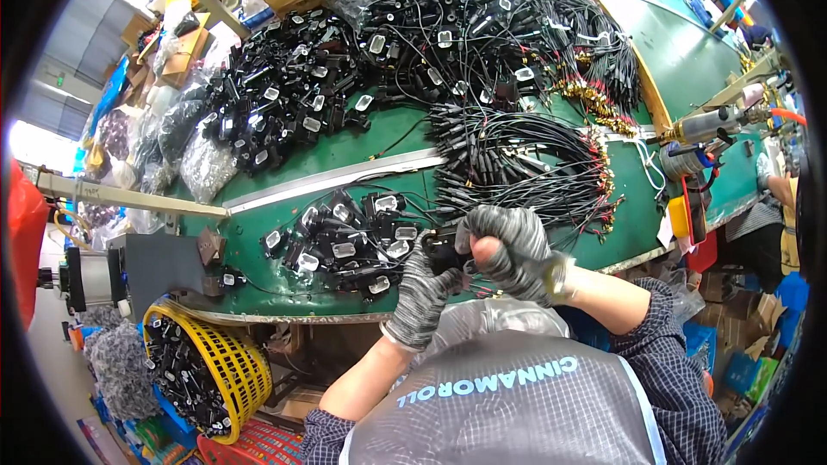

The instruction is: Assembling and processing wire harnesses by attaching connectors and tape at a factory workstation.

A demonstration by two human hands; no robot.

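Note:
Both of my hands wear grey striped gloves with bare fingertips showing, and they meet over the near edge of the bench. My left hand [421, 294] is closed round a small black plastic part [444, 251]. Pressed up against that part, my right hand [514, 254] is curled with its thumb forward; whatever lies inside its fingers is hidden. Beside my left hand is a small pile of black housings with clear windows [345, 250]. Beyond my hands lies a thick bundle of black cables [508, 159] with red and gold-coloured ends.
A large heap of black housings [293, 90] covers the far side of the green bench [388, 131], which a metal strip [336, 179] crosses. At right hangs a power tool [706, 127]. A yellow basket [245, 370] of black parts stands lower left, near a grey machine [159, 267]. Another person [780, 194] is far right.

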